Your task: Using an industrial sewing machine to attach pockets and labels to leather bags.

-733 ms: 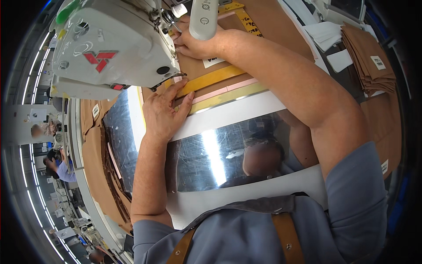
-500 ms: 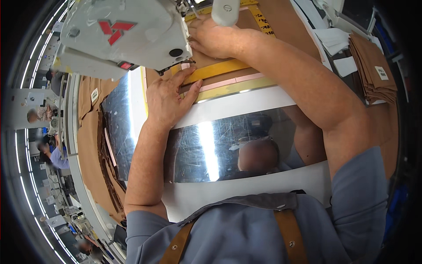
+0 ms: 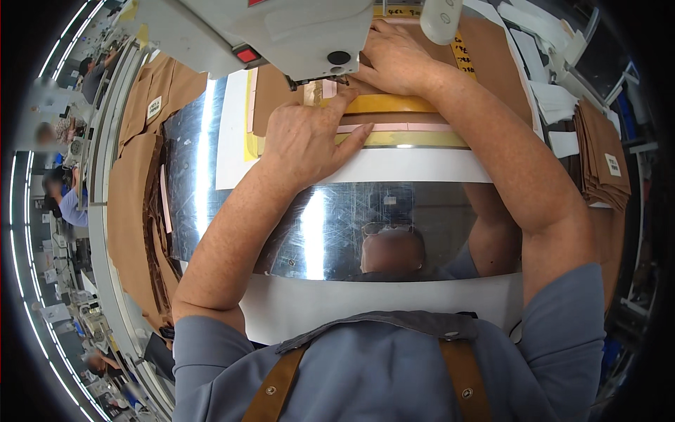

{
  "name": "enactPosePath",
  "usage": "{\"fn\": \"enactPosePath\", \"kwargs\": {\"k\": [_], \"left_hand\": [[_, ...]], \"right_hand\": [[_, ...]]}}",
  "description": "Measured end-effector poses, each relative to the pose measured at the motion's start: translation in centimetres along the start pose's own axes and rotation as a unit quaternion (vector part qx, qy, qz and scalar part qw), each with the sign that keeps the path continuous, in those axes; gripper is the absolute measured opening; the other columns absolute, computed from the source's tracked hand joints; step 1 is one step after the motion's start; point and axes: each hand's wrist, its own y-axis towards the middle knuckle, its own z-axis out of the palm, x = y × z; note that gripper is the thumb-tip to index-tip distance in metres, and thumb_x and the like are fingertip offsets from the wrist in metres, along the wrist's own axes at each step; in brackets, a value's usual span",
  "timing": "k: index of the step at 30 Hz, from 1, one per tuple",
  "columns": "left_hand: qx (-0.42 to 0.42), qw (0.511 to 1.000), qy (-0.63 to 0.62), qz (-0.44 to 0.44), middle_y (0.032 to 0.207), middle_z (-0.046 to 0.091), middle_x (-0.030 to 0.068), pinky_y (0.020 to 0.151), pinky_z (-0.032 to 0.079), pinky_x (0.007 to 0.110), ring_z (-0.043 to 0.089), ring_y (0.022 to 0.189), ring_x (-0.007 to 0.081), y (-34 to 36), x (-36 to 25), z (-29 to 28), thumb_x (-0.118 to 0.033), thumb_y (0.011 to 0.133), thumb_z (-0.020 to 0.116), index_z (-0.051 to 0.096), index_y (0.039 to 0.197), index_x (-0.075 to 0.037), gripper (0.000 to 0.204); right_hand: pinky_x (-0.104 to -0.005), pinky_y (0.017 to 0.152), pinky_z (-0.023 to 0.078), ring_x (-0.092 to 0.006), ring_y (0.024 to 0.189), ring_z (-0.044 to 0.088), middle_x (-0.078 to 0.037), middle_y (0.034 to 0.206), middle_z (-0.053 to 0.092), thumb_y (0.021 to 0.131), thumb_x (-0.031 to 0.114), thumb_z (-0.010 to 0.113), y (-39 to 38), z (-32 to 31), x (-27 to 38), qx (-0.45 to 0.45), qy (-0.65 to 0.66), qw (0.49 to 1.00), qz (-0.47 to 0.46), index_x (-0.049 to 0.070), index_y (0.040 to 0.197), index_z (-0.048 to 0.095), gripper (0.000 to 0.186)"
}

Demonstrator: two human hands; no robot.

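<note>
Under the white sewing machine head [image 3: 309, 35] lies a brown fabric piece [image 3: 281, 84] with a yellow-edged template frame [image 3: 460, 60] around it. My left hand [image 3: 302, 144] rests on the near left of this work, thumb and forefinger spread beside a yellow strip [image 3: 394, 104]. A pink strip [image 3: 415, 127] runs along the near edge, just past my left thumb. Farther off, my right hand [image 3: 394, 60] lies flat on the fabric beside the machine head, which hides some of its fingertips. Neither hand appears to grip anything. The needle area [image 3: 343, 79] is close to my left fingertips.
A shiny metal plate [image 3: 365, 200] crosses the white table in front of me. Brown fabric pieces [image 3: 133, 211] lie at the left. To the right are a stack of folded brown fabric [image 3: 598, 151] and white papers [image 3: 555, 98]. People sit at workstations far left.
The view has shifted, so the machine head appears higher and farther right. Both hands stay on the work, and the left one remains beside the yellow strip.
</note>
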Motion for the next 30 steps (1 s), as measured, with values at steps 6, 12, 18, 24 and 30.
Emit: {"fn": "enactPosePath", "kwargs": {"k": [6,12,18,24,30], "left_hand": [[0.030,0.999,-0.005,-0.008,0.055,0.063,0.0088,0.060,0.053,0.042,0.067,0.055,0.0297,0.1,-0.7,0.0,-0.054,0.098,0.061,0.063,0.133,-0.003,0.062],[0.021,0.999,0.001,0.025,0.054,0.061,0.0083,0.055,0.052,0.040,0.066,0.052,0.0273,0.5,-1.6,0.0,-0.054,0.101,0.055,0.060,0.133,0.004,0.067],[0.075,0.997,0.010,0.030,0.065,0.070,0.0093,0.058,0.054,0.038,0.070,0.060,0.0247,1.1,-2.0,-0.5,-0.052,0.101,0.053,0.059,0.132,0.011,0.070],[0.050,0.998,0.011,0.028,0.066,0.070,0.0102,0.057,0.054,0.038,0.071,0.060,0.0247,1.0,-2.1,-0.2,-0.052,0.101,0.052,0.060,0.130,0.011,0.070],[0.050,0.998,0.023,0.029,0.062,0.069,0.0100,0.057,0.053,0.037,0.070,0.060,0.0244,1.0,-2.3,-0.1,-0.050,0.101,0.052,0.060,0.128,0.015,0.071]], "right_hand": [[-0.0445,0.118,0.041,-0.0268,0.148,0.038,-0.011,0.153,0.051,0.098,0.045,0.057,-0.2,-0.2,0.1,0.009,-0.007,1.000,0.018,0.010,0.147,0.052,0.061],[-0.0442,0.119,0.039,-0.0266,0.148,0.037,-0.010,0.152,0.052,0.098,0.048,0.056,-0.4,-1.1,-0.3,0.040,-0.030,0.998,0.025,0.009,0.148,0.052,0.063],[-0.0464,0.118,0.040,-0.0259,0.150,0.036,-0.009,0.153,0.051,0.098,0.053,0.056,-0.7,-1.1,-0.7,0.051,-0.012,0.998,0.039,0.009,0.149,0.051,0.067],[-0.0476,0.118,0.040,-0.0256,0.150,0.035,-0.009,0.154,0.051,0.098,0.052,0.056,-0.6,-1.0,-0.9,0.039,-0.007,0.999,0.029,0.009,0.149,0.051,0.067],[-0.0487,0.120,0.038,-0.0266,0.150,0.034,-0.007,0.158,0.045,0.097,0.056,0.056,-0.6,-1.2,-0.6,0.033,-0.048,0.998,0.025,0.013,0.147,0.055,0.065]]}}
